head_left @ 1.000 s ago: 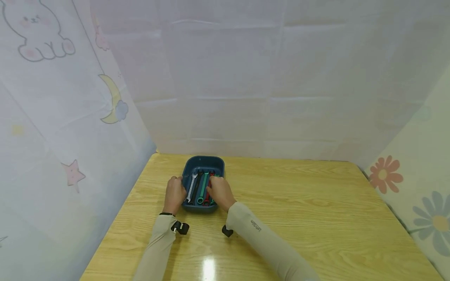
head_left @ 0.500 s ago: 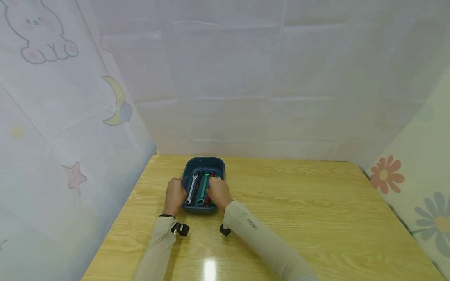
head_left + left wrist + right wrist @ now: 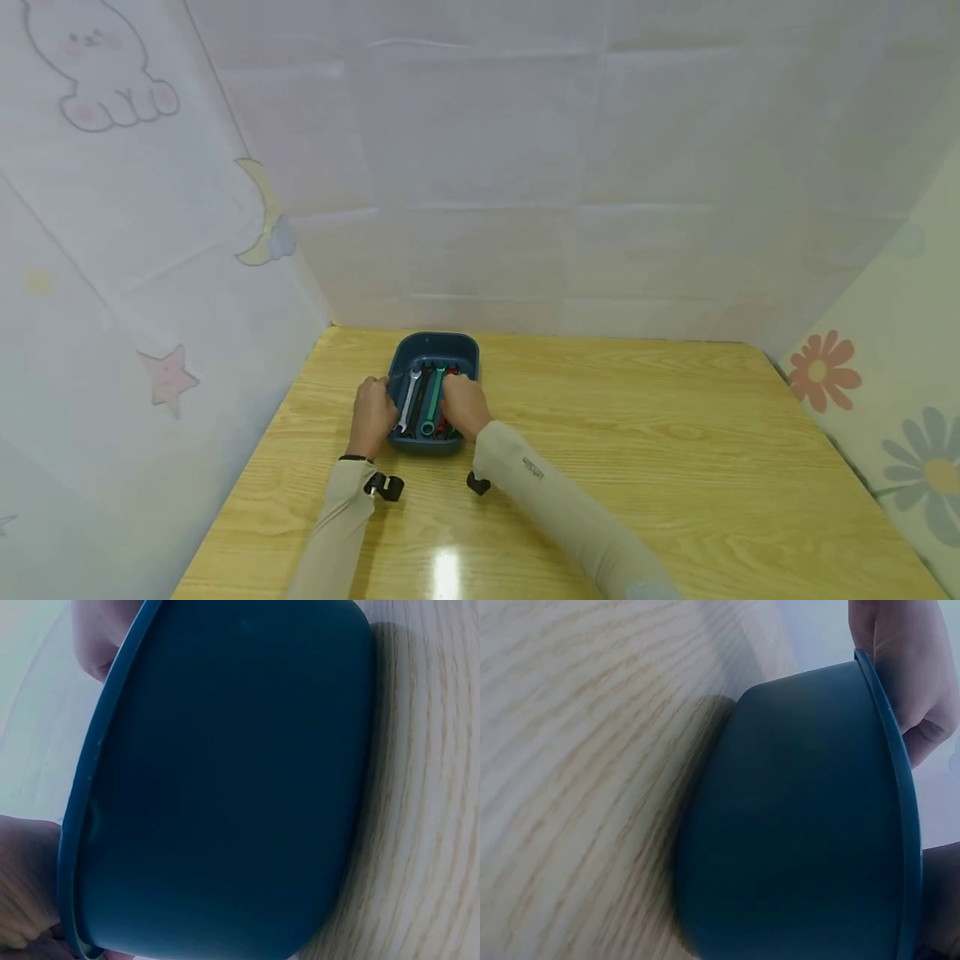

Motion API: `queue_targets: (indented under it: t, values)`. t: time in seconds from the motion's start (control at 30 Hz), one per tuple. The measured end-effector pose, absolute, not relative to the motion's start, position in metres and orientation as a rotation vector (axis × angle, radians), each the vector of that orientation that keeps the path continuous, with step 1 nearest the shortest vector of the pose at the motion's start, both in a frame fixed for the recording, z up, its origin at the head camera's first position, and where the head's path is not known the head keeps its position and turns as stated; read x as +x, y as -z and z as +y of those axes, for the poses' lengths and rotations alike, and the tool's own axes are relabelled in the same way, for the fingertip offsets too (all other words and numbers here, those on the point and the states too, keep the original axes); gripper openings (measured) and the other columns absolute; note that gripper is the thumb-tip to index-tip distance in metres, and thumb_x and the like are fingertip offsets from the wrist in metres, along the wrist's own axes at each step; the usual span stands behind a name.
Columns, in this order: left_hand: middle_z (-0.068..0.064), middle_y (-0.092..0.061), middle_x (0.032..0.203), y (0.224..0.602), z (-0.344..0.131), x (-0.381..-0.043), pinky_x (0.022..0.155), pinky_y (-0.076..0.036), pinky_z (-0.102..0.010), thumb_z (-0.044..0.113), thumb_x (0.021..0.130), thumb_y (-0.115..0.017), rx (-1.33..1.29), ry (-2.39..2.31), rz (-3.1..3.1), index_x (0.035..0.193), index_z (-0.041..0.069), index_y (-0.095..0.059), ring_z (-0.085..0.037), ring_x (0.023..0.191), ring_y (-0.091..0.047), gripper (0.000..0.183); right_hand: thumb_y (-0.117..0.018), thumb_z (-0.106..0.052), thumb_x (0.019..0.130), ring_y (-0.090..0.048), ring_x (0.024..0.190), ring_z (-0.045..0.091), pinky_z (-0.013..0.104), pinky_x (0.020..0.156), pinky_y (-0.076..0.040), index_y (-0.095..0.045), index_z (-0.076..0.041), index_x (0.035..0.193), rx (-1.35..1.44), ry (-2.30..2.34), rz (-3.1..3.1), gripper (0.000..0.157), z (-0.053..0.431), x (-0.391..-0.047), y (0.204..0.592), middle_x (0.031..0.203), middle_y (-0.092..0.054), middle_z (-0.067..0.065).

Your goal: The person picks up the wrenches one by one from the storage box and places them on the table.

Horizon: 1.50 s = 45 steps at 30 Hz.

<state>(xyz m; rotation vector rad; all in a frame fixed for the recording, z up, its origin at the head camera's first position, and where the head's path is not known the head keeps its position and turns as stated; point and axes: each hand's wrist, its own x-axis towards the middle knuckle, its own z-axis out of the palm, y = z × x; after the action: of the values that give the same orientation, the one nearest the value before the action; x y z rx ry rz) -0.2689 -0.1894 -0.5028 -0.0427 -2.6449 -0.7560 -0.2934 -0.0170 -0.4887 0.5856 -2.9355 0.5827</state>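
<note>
The left hand (image 3: 372,417) grips the blue tray (image 3: 429,447) by its rim, likely to steady it, while opposite, the right hand (image 3: 468,407) curls over a red wrench (image 3: 441,430), its hold hidden.

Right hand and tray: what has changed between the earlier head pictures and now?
The right hand has shifted slightly left and covers more of the red wrench; what it holds, if anything, is hidden. The left hand, tray and silver wrench stay as they were.

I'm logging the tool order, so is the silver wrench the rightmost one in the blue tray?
No, in the head view the silver wrench lies left of a black wrench and a green wrench.
</note>
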Motion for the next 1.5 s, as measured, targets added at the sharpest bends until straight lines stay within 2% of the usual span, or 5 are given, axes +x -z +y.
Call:
queue_targets:
  t: [0.27,0.5,0.77,1.17,1.5]
  values:
    - [-0.033,-0.060,0.090,0.504,-0.189,-0.270,0.077,-0.053,-0.054,-0.017,0.082,-0.049,-0.067,0.749,-2.624,0.110,-0.021,-0.065,-0.047,0.086,-0.062,0.032,-0.061,0.003,0.094,-0.055,0.056,0.013,0.028,0.053,-0.044,-0.062,-0.008,0.072,0.583,-0.479,-2.964,0.025,-0.021,-0.294,0.487,0.066,-0.061,0.004]
    - [-0.033,-0.061,0.091,0.503,-0.189,-0.268,0.078,-0.053,-0.054,-0.018,0.081,-0.050,-0.066,0.747,-2.633,0.109,-0.021,-0.065,-0.047,0.087,-0.063,0.032,-0.063,0.001,0.094,-0.065,0.065,0.018,0.031,0.057,-0.052,-0.066,-0.007,0.076,0.576,-0.421,-2.967,0.020,-0.024,-0.296,0.491,0.072,-0.066,0.006]
    - [-0.033,-0.061,0.093,0.501,-0.188,-0.270,0.080,-0.053,-0.053,-0.018,0.082,-0.050,-0.039,0.761,-2.650,0.111,-0.021,-0.064,-0.046,0.090,-0.063,0.032,-0.062,-0.001,0.095,-0.064,0.062,0.019,0.031,0.054,-0.051,-0.064,-0.008,0.074,0.551,-0.416,-3.002,0.023,-0.027,-0.297,0.489,0.068,-0.064,0.006]
    - [-0.034,-0.062,0.095,0.503,-0.188,-0.269,0.081,-0.053,-0.053,-0.016,0.083,-0.050,-0.056,0.765,-2.649,0.114,-0.021,-0.063,-0.046,0.090,-0.063,0.034,-0.064,-0.005,0.095,-0.054,0.052,0.014,0.031,0.047,-0.045,-0.063,-0.009,0.072,0.598,-0.324,-3.010,0.023,-0.032,-0.300,0.498,0.064,-0.060,0.004]
    - [-0.033,-0.062,0.092,0.503,-0.187,-0.269,0.078,-0.053,-0.053,-0.017,0.082,-0.051,-0.075,0.735,-2.633,0.110,-0.021,-0.065,-0.046,0.087,-0.063,0.032,-0.068,-0.009,0.092,-0.067,0.064,0.021,0.035,0.055,-0.057,-0.071,-0.007,0.078,0.649,-0.116,-2.865,0.014,-0.030,-0.298,0.509,0.073,-0.067,0.010]
